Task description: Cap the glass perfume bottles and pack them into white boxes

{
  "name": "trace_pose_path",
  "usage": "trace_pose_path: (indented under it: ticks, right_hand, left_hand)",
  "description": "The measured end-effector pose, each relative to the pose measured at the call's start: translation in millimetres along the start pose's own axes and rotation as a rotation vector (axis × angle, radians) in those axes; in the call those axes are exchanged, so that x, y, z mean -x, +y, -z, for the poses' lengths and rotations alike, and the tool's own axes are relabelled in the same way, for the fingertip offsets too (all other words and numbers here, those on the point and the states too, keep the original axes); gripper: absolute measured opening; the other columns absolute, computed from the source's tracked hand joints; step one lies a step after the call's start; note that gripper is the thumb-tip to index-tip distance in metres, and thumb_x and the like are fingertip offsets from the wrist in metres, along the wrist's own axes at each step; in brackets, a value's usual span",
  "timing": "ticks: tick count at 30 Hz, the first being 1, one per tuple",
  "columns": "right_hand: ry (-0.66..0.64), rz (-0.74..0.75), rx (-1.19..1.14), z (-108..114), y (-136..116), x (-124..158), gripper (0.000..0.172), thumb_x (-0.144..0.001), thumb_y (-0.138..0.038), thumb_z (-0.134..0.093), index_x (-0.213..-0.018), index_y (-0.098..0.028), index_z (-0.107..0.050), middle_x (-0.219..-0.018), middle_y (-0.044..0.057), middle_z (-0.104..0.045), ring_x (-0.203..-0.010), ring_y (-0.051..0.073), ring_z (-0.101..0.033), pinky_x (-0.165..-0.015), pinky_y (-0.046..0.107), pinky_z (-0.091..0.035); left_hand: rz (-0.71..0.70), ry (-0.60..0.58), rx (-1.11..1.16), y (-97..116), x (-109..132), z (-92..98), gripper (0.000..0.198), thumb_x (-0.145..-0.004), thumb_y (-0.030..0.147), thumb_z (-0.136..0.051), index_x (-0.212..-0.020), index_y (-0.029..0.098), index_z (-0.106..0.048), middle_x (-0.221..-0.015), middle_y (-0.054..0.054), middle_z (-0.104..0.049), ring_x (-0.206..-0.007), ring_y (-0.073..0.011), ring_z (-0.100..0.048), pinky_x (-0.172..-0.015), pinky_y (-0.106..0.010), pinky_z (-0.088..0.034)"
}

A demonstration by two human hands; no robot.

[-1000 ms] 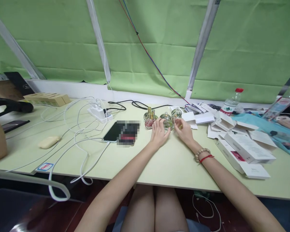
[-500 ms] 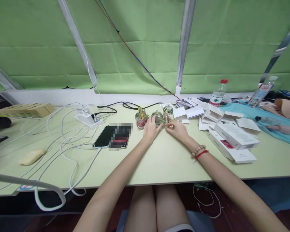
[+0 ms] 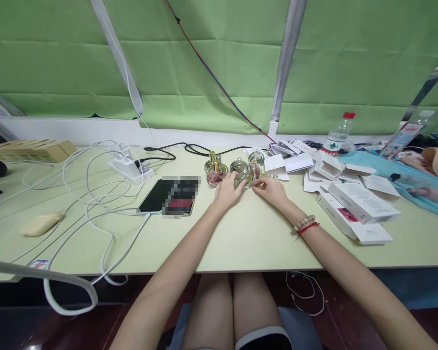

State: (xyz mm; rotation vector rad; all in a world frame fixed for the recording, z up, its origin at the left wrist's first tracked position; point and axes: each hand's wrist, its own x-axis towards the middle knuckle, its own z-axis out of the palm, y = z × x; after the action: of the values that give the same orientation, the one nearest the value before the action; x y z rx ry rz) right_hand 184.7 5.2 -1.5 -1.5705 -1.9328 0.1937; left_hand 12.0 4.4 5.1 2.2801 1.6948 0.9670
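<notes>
Several small round glass perfume bottles stand in a cluster at the far middle of the pale green table [image 3: 241,243]. One with pink contents and a gold cap [image 3: 215,174] is on the left, two clear ones [image 3: 256,158] stand behind. My left hand [image 3: 228,191] curls around a clear round bottle [image 3: 243,180] lying between both hands. My right hand [image 3: 272,189], with a bead bracelet and a red string at the wrist, pinches at the same bottle from the right.
A phone [image 3: 168,196] lies left of the bottles amid white cables and a power strip [image 3: 130,168]. White boxes [image 3: 361,201] and papers, a water bottle [image 3: 336,137] and a blue cloth fill the right. A cream-coloured case [image 3: 40,224] lies far left.
Both hands have drawn a clear bottle a little nearer, out of the cluster. The camera has shifted slightly.
</notes>
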Motion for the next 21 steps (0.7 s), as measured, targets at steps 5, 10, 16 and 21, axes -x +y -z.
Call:
trace_pose_path:
  ticks: [5,10,16,21]
  right_hand:
    - [0.113,0.009,-0.163,4,4,-4,0.014,-0.068,-0.028,-0.065,-0.076,-0.019,-0.073,-0.073,0.003,-0.071,-0.059,0.015,-0.056,-0.056,0.027,-0.039]
    - [0.305,0.008,-0.652,10,-1,-10,0.028,-0.069,-0.04,-0.066,-0.082,-0.017,-0.073,-0.085,0.007,-0.073,-0.061,0.013,-0.055,-0.061,0.028,-0.046]
    - [0.232,0.102,-0.813,9,-18,-6,0.027,-0.068,-0.042,-0.07,-0.084,-0.021,-0.075,-0.086,0.005,-0.072,-0.066,0.014,-0.056,-0.061,0.028,-0.045]
    - [0.173,0.155,-0.769,9,-19,-3,0.023,-0.067,-0.041,-0.071,-0.081,-0.022,-0.075,-0.079,0.004,-0.07,-0.061,0.012,-0.05,-0.054,0.026,-0.041]
  left_hand:
    - [-0.024,-0.017,0.01,3,4,4.9,0.029,-0.085,0.041,-0.047,-0.107,0.024,-0.052,-0.097,-0.003,-0.066,-0.087,-0.0223,-0.062,-0.071,-0.03,-0.043]
    - [-0.074,-0.045,0.069,2,5,7.3,0.038,-0.076,0.026,-0.05,-0.114,0.024,-0.052,-0.087,0.0,-0.067,-0.072,-0.0187,-0.061,-0.068,-0.028,-0.043]
    - [-0.201,-0.078,0.049,5,10,9.0,0.037,-0.072,0.026,-0.05,-0.108,0.02,-0.058,-0.077,-0.001,-0.066,-0.067,-0.0186,-0.059,-0.062,-0.027,-0.041]
    - [-0.271,-0.074,0.06,7,11,7.0,0.038,-0.072,0.025,-0.047,-0.109,0.02,-0.057,-0.08,-0.001,-0.067,-0.066,-0.0176,-0.059,-0.061,-0.026,-0.04]
